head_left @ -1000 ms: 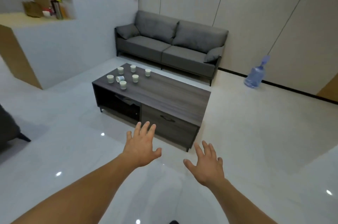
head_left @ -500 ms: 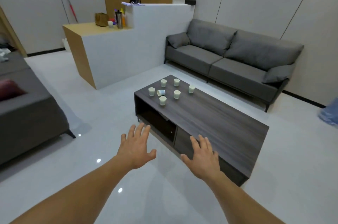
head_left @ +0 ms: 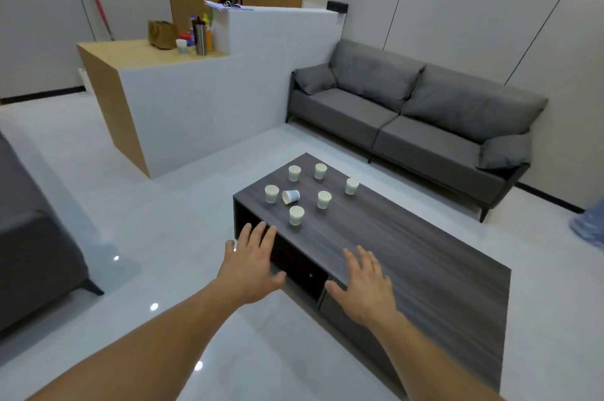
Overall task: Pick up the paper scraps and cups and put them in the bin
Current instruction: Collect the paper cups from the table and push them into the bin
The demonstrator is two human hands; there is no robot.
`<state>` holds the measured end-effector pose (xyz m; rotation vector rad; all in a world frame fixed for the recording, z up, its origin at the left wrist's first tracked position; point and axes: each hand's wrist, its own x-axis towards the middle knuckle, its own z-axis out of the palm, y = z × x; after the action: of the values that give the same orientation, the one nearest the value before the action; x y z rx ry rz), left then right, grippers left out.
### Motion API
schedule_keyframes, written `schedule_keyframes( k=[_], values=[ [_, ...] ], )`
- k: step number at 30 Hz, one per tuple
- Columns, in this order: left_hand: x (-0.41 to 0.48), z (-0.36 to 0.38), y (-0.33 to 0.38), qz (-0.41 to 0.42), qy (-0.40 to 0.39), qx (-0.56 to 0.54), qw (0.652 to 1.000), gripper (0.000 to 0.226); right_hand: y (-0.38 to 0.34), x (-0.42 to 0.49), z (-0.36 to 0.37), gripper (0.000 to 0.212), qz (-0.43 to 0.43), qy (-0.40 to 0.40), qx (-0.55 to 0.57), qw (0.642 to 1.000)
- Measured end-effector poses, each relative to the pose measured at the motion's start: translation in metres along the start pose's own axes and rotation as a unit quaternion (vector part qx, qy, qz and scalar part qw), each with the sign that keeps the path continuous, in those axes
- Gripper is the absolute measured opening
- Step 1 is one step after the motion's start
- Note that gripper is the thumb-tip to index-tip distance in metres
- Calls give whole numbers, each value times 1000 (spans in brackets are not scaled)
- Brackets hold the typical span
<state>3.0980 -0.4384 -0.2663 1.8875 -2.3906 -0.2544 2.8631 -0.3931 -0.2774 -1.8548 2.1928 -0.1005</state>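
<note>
The left hand [head_left: 251, 266] and right hand [head_left: 366, 286] are stretched out, fingers spread, holding nothing, by the near edge of the long dark-grey wooden bench [head_left: 408, 253]. Six small white paper cups [head_left: 324, 199] stand at its far-left end around a tipped cup [head_left: 291, 196], seemingly blue-banded.

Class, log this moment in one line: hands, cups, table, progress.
left hand: open, empty | right hand: open, empty | cups: six upright, one tipped cup, all on coffee table | progress: nothing picked up

Left grip [head_left: 251, 269] and right grip [head_left: 366, 289] are bare, as are both forearms [head_left: 157, 335].
</note>
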Motion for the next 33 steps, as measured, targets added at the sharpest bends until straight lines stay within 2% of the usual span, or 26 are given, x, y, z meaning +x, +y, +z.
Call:
schedule_keyframes(
  k=[8,14,20,28,33],
  values=[
    [119,-6,-39,6,-30,12,999,98,-26,121,0,85,3,-39,0,999],
    [211,-4,-53,-27,-45,7,999,98,-36,240,-4,84,-25,-53,3,998],
    [297,2,-61,-57,-61,3,997,98,-45,338,-1,84,-57,-102,5,993],
    [389,45,-77,-34,-131,-17,991,99,-55,423,34,84,-22,-163,22,986],
    [459,75,-107,27,-194,-13,981,102,-62,484,56,87,41,-201,13,979]
  ],
)
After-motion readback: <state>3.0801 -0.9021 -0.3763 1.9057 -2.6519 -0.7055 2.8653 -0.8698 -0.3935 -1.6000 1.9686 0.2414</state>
